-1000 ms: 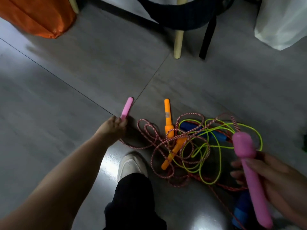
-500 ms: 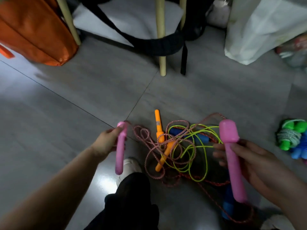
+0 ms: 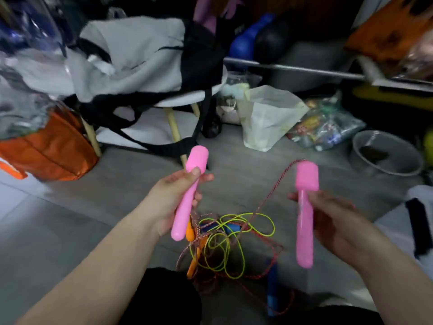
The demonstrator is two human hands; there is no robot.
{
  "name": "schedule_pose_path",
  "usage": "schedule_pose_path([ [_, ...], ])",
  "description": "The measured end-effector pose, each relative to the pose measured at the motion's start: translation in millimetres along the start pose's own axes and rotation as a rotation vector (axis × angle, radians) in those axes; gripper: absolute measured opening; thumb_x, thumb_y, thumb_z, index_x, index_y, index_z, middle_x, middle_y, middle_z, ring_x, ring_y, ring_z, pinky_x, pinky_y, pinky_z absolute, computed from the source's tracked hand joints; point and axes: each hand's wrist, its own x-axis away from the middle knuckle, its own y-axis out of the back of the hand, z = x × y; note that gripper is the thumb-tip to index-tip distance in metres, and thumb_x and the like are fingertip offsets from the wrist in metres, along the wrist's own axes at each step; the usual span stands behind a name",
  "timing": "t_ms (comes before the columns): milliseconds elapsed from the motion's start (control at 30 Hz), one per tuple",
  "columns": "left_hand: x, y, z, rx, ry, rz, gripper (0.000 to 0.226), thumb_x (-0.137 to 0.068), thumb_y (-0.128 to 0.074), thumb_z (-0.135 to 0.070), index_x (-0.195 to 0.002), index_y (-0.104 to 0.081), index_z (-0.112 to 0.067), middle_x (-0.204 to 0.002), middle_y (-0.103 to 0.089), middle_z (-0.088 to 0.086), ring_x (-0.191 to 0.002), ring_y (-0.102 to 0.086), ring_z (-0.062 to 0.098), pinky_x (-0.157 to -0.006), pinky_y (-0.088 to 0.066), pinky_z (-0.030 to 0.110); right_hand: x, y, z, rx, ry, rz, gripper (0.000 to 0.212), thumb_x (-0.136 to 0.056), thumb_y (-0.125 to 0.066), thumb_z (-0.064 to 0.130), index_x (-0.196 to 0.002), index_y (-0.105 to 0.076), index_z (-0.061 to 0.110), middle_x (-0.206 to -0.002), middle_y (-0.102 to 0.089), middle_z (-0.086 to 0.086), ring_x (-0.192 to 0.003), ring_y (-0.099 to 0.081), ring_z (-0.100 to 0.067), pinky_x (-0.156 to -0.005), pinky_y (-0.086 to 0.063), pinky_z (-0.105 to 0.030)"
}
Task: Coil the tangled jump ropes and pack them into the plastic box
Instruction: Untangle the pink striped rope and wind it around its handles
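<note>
Glossy grey floor tiles [image 3: 70, 231] bear a tangle [image 3: 223, 242] of thin neon-green and braided red-white cords. Above it, the left hand [image 3: 172, 200] grips 1 smooth, club-shaped pink handle [image 3: 190, 191]. The right hand [image 3: 339, 221] curls its fingers round the 2nd pink handle [image 3: 304, 214].

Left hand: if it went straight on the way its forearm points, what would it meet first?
Probably the black strap hanging beside the stool leg, just past the pink handle that the left hand grips. The white bag lies further along that line. Depth is unclear, so the hand might pass over the strap's end.
</note>
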Motion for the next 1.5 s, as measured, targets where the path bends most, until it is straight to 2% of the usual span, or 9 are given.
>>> schedule_pose_path([
  [200,7,-75,19,0.014,0.018,0.076,0.011,-0.087,-0.050,-0.018,-0.084,-0.056,-0.009,-0.066,-0.070,-0.004,-0.039,-0.048,0.002,-0.038,-0.039,0.012,6,16,7,-0.035,0.080,0.112,0.061,-0.008,-0.091,0.036,-0.060,-0.071,0.012,-0.061,-0.068,-0.001,-0.056,-0.065,-0.009,-0.052,-0.053,-0.019],
  [267,-2,-92,35,0.001,0.061,0.110,0.010,-0.085,-0.052,-0.017,-0.086,-0.056,-0.008,-0.064,-0.070,-0.004,-0.043,-0.053,0.003,-0.040,-0.043,0.014,3,21,5,0.077,0.058,0.116,0.049,-0.031,-0.091,0.023,-0.072,-0.066,0.011,-0.065,-0.070,0.001,-0.062,-0.065,-0.011,-0.056,-0.053,-0.020],
  [367,-14,-105,55,-0.027,0.123,0.190,0.019,-0.079,-0.055,-0.019,-0.091,-0.058,-0.004,-0.070,-0.068,0.005,-0.053,-0.061,0.011,-0.048,-0.050,0.020,-10,29,-1,0.190,0.055,0.059,0.018,-0.071,-0.067,-0.001,-0.078,-0.060,0.014,-0.061,-0.066,0.007,-0.059,-0.058,-0.005,-0.053,-0.044,-0.014],
  [467,-22,-110,72,-0.017,0.175,0.246,0.016,-0.076,-0.054,-0.015,-0.085,-0.060,-0.003,-0.064,-0.068,0.007,-0.054,-0.065,0.014,-0.049,-0.052,0.021,-22,35,-16,0.141,0.030,0.044,0.022,-0.060,-0.066,0.003,-0.079,-0.060,0.012,-0.063,-0.067,0.005,-0.059,-0.060,-0.005,-0.052,-0.048,-0.015],
  [567,-36,-114,79,-0.086,0.181,0.248,0.012,-0.083,-0.053,-0.012,-0.085,-0.064,-0.010,-0.068,-0.070,0.004,-0.057,-0.066,0.012,-0.053,-0.054,0.020,-32,41,-25,0.106,-0.038,0.033,0.023,-0.070,-0.066,-0.009,-0.082,-0.060,0.009,-0.070,-0.068,-0.001,-0.061,-0.063,-0.010,-0.057,-0.054,-0.019],
  [733,-48,-111,78,-0.252,0.199,0.303,0.011,-0.083,-0.055,-0.008,-0.088,-0.063,-0.014,-0.069,-0.073,0.002,-0.062,-0.069,0.013,-0.058,-0.056,0.024,-48,45,-21,0.242,-0.068,0.009,0.012,-0.075,-0.067,0.002,-0.081,-0.062,0.010,-0.046,-0.057,0.004,-0.040,-0.047,-0.004,-0.039,-0.036,-0.014],
  [933,-55,-94,81,-0.335,0.298,0.321,0.013,-0.080,-0.061,0.001,-0.090,-0.064,-0.006,-0.075,-0.073,0.006,-0.068,-0.070,0.018,-0.059,-0.058,0.028,-55,52,-28,0.401,-0.147,0.041,0.013,-0.081,-0.061,0.005,-0.087,-0.061,0.017,-0.045,-0.055,0.010,-0.039,-0.041,0.002,-0.041,-0.033,-0.011],
  [1133,-51,-97,81,-0.377,0.301,0.372,0.013,-0.083,-0.053,0.001,-0.084,-0.061,-0.009,-0.065,-0.071,0.004,-0.056,-0.067,0.014,-0.054,-0.056,0.023,-56,57,-27,0.365,-0.129,0.013,0.010,-0.081,-0.060,0.007,-0.084,-0.063,0.016,-0.060,-0.049,-0.005,-0.042,-0.040,-0.003,-0.041,-0.032,-0.014],
  [1500,-48,-100,84,-0.381,0.287,0.349,0.011,-0.085,-0.052,-0.003,-0.085,-0.061,-0.010,-0.061,-0.070,0.001,-0.050,-0.064,0.013,-0.049,-0.053,0.022,-56,57,-26,0.254,-0.192,0.123,0.008,-0.083,-0.055,0.002,-0.080,-0.061,0.006,-0.050,-0.058,0.001,-0.042,-0.052,-0.005,-0.044,-0.043,-0.015],
])
